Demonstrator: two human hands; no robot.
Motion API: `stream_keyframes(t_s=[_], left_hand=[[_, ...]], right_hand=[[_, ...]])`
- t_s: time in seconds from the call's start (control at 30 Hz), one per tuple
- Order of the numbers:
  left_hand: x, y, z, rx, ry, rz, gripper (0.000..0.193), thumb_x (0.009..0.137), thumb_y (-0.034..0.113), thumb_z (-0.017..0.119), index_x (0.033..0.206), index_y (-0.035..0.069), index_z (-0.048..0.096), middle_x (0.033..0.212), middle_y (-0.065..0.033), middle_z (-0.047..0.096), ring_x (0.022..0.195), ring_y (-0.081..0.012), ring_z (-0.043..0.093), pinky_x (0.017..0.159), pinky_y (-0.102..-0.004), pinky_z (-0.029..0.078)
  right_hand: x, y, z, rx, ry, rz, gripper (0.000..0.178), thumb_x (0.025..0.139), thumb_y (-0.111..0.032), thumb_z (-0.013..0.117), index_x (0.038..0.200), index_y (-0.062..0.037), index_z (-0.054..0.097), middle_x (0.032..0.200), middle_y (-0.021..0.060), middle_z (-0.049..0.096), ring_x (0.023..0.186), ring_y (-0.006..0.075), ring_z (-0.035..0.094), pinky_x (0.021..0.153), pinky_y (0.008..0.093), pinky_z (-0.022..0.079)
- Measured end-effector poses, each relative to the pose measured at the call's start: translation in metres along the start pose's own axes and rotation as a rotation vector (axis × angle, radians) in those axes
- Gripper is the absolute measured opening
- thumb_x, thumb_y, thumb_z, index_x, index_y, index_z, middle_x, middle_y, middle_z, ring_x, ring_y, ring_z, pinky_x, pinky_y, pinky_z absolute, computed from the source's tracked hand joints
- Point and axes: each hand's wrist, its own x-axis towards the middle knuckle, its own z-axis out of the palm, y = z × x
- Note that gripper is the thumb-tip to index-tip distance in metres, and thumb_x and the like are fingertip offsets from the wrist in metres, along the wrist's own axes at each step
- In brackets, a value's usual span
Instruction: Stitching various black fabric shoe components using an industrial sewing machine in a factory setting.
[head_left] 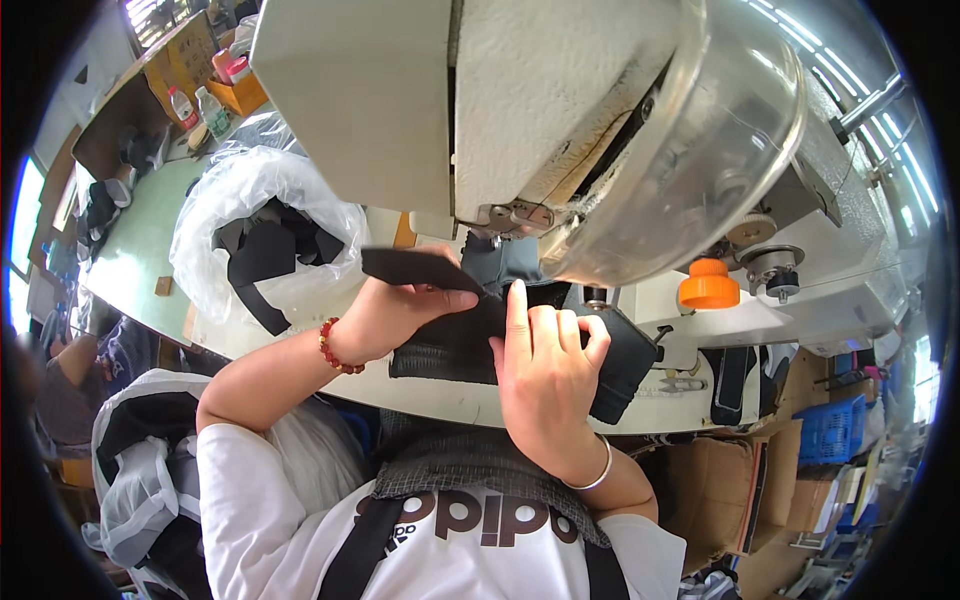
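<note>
My left hand [395,312], with a beaded bracelet on its wrist, pinches a flat black fabric panel [412,268] between thumb and fingers. The panel's far end stands up off the work. Just below the needle area of a white sewing machine [350,110], a larger black fabric piece [440,355] lies spread on the machine bed. On that piece rests my right hand [548,375], its index finger stretched toward the presser foot and the other fingers loosely bent. The needle itself is too small to make out.
A clear plastic guard [690,160] bulges from the machine, near an orange knob [708,285]. Left of the work sits a plastic bag [205,235] with black fabric pieces. Bottles [212,112] stand farther back. A cardboard box [700,490] and blue basket [832,430] are at right.
</note>
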Motion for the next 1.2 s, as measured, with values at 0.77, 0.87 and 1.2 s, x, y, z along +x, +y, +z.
stream_keyframes(t_s=[0.77, 0.87, 1.2], left_hand=[[0.005, -0.008, 0.007, -0.241, -0.137, 0.154, 0.017, 0.089, 0.001, 0.072, 0.106, 0.001, 0.068, 0.102, -0.0022, 0.068, 0.094, -0.0073, 0.061, 0.083, -0.023, 0.05], [0.006, -0.004, -0.003, -0.303, -0.235, 0.08, 0.016, 0.09, 0.002, 0.07, 0.106, 0.002, 0.067, 0.105, -0.0064, 0.069, 0.1, -0.0116, 0.063, 0.081, -0.0261, 0.051], [0.003, 0.005, -0.003, -0.408, -0.145, -0.151, 0.011, 0.09, 0.003, 0.071, 0.101, 0.005, 0.069, 0.089, 0.0004, 0.065, 0.08, -0.0076, 0.059, 0.068, -0.0225, 0.045]], right_hand=[[0.006, 0.004, 0.0, -0.101, 0.109, -0.075, 0.012, 0.079, -0.016, 0.072, 0.075, -0.0072, 0.065, 0.07, 0.0084, 0.055, 0.07, 0.0282, 0.056, 0.08, 0.0459, 0.042], [0.005, 0.005, 0.001, -0.108, 0.144, -0.097, 0.014, 0.08, -0.017, 0.072, 0.076, -0.0057, 0.066, 0.077, 0.0105, 0.058, 0.075, 0.0287, 0.056, 0.085, 0.0452, 0.041], [0.009, 0.006, -0.003, -0.141, 0.109, -0.109, 0.013, 0.08, -0.016, 0.072, 0.075, -0.0053, 0.067, 0.07, 0.0101, 0.057, 0.07, 0.0288, 0.056, 0.081, 0.0435, 0.043]])
